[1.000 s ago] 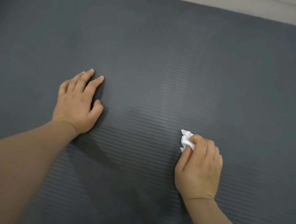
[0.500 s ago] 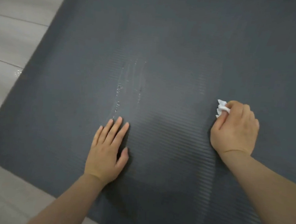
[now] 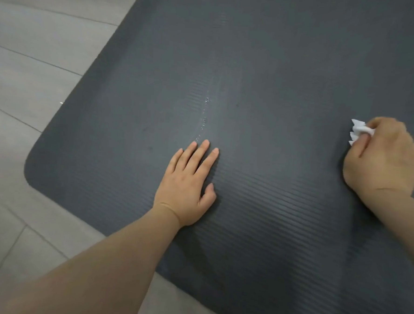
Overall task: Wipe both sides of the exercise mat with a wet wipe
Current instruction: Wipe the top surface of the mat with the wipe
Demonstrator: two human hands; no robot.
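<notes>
A dark ribbed exercise mat (image 3: 267,63) lies flat on pale floor tiles (image 3: 38,49), one rounded corner at lower left. Your left hand (image 3: 189,187) rests flat on it, fingers straight. Your right hand (image 3: 385,158) pinches a crumpled white wet wipe (image 3: 359,132) at the mat's right. A trail of droplets (image 3: 204,118) glistens mid-mat. The mat looks soft, light and floppy; to flip it, grasp an edge or corner.

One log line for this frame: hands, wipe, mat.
left hand: flat on mat | right hand: grips wipe on mat | droplets: ahead of left fingers
</notes>
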